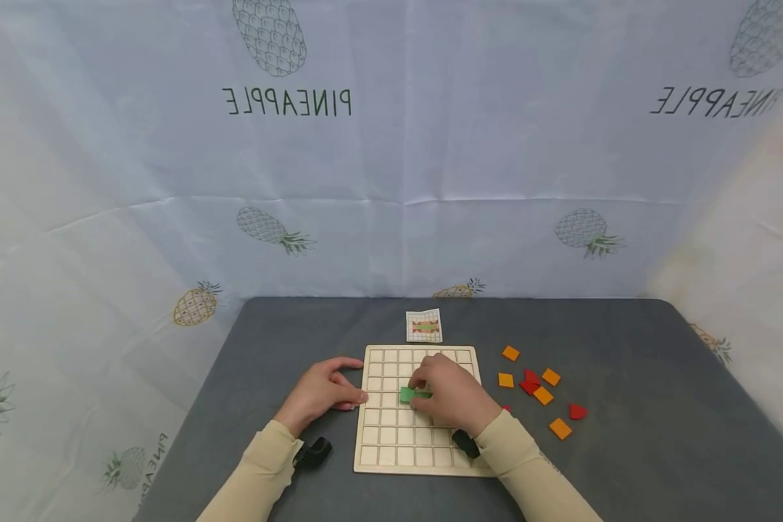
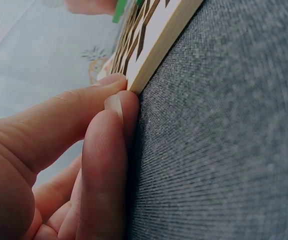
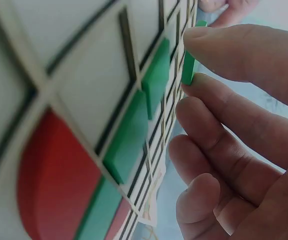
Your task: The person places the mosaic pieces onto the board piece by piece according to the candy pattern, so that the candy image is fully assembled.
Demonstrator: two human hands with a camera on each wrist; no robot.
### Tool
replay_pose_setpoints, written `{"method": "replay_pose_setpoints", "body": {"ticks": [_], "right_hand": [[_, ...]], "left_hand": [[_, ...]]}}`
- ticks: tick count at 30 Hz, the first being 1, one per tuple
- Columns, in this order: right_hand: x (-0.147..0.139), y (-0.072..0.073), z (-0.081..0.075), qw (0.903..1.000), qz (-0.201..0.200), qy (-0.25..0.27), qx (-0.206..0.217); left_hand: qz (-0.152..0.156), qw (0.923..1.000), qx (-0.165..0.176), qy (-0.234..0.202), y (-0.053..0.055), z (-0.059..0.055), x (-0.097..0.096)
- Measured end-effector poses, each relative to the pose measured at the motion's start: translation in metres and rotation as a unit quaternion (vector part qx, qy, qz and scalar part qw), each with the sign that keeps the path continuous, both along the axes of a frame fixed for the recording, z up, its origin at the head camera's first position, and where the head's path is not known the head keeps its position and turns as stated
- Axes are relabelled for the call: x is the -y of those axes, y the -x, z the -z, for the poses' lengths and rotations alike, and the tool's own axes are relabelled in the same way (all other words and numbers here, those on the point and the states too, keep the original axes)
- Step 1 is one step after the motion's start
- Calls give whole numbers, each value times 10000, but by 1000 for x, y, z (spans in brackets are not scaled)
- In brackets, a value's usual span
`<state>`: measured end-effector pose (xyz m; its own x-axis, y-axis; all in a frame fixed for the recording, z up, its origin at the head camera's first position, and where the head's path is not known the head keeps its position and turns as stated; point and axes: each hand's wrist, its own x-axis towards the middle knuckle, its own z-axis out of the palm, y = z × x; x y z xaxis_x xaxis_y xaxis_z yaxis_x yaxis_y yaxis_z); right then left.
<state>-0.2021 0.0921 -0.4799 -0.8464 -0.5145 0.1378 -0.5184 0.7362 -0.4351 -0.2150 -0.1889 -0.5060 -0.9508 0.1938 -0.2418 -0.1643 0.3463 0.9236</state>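
Head view | left hand [image 1: 322, 395]: pinching grid board [image 1: 386, 436] at its left edge | right hand [image 1: 453, 391]: grasping green tile [image 1: 406, 395] over board | orange tiles [image 1: 543, 395]: right | picture card [image 1: 424, 326]: far side

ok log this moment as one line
left hand: touches pale wooden grid board | right hand: pinches green square tile over board | orange square tiles: right of board
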Motion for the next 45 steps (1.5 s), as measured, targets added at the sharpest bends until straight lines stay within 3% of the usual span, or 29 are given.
{"method": "replay_pose_setpoints", "body": {"ticks": [16,33,40,45], "right_hand": [[2,-2,5,9997,57,-216,-137],[1,-2,-6,9988,82,-356,-324],[-40,4,-13,9991,420,-19,-88],[-89,7,-17,9937,1108,-67,170]], "left_hand": [[-2,10000,0,80,1,-4,-6],[-80,9998,32,200,5,-6,-6],[-101,9998,67,175,4,-4,-5],[-115,9997,97,205,0,-2,-3]]}}
